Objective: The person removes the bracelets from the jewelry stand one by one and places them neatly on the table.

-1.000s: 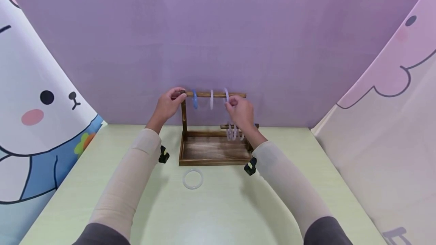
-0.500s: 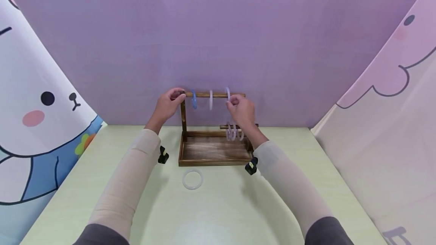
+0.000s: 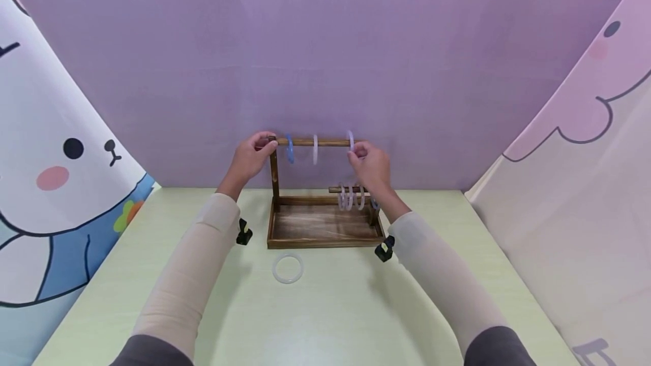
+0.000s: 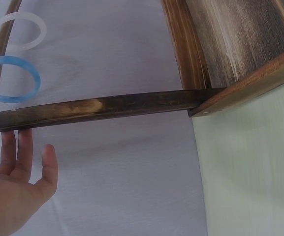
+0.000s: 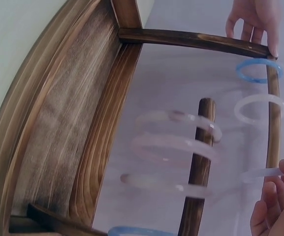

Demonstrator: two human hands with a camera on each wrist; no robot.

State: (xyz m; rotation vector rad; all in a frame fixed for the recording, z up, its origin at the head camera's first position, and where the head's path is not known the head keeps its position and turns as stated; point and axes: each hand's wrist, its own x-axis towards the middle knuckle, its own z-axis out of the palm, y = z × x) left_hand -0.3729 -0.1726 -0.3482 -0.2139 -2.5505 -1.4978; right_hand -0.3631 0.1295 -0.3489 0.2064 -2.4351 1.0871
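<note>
A dark wooden bangle stand [image 3: 325,243] has a tray base, a tall left post and two bars. My left hand [image 3: 248,160] grips the top of that post where the upper bar begins, thumb in front. Between thumb and fingers my right hand [image 3: 373,169] pinches a pale lavender bangle [image 3: 350,138], which is around the upper bar near its right end. Further left on that bar hang a white bangle [image 3: 315,150] and a blue bangle [image 4: 21,99]. Several pale bangles and a blue one hang from the lower bar [image 5: 201,169], apart from the hand.
A clear whitish bangle [image 3: 287,282] lies flat on the pale green table [image 3: 325,321] in front of the tray. Behind the stand is a purple cloth backdrop [image 3: 325,61]. Printed cartoon cloths [image 3: 91,202] flank the table.
My right hand has slid the lavender bangle to the right along the upper bar. More of the lower bar's bangles now shows. The left hand stays on the post.
</note>
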